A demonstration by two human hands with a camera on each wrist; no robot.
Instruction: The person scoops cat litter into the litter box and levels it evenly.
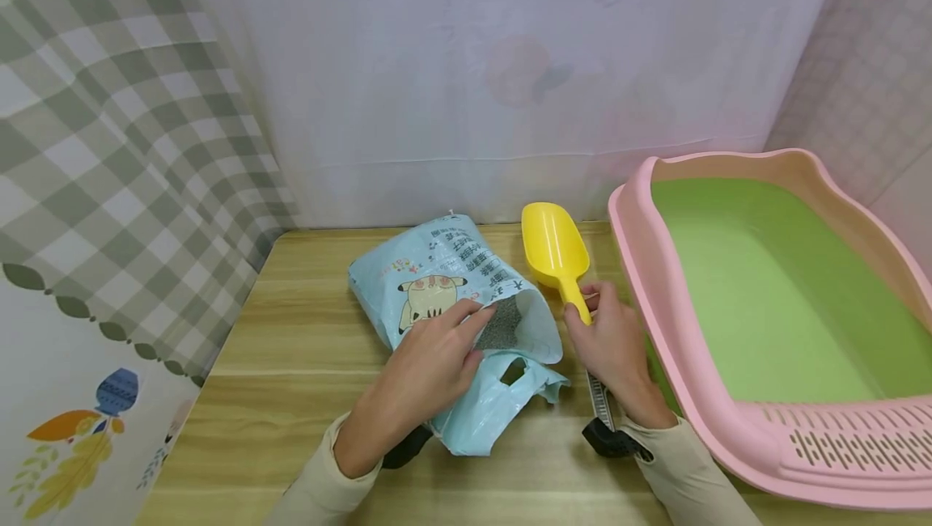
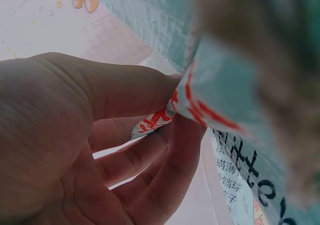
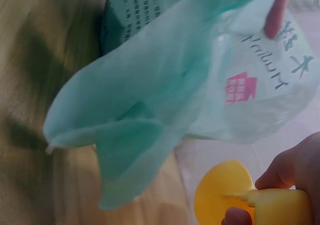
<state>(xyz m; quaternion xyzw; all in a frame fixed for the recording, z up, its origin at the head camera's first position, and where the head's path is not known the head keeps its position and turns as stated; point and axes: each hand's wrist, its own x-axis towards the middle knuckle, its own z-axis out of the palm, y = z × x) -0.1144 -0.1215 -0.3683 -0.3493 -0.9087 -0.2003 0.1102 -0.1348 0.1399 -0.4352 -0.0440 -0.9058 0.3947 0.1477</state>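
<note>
A light blue plastic bag (image 1: pixel 447 255) with a cartoon animal print lies on the table, its mouth toward me. Grey granules (image 1: pixel 501 327) show inside the opening. My left hand (image 1: pixel 429 352) is at the mouth; in the left wrist view its thumb and finger pinch a fold of the bag (image 2: pixel 187 102). The torn top flap (image 1: pixel 476 413), with a cut-out handle hole, hangs toward the near side. To the right, my right hand (image 1: pixel 615 340) holds a yellow scoop (image 1: pixel 555 239) by its handle. The scoop's bowl points away from me, and I see nothing in it.
A large pink litter tray (image 1: pixel 666 283) with a green floor (image 1: pixel 764 291) and a slotted near ledge stands close on the right of my right hand. Behind the wooden table (image 1: pixel 291 332) hangs a pale curtain (image 1: pixel 408 89). Checked cloth (image 1: pixel 131 105) covers the left side.
</note>
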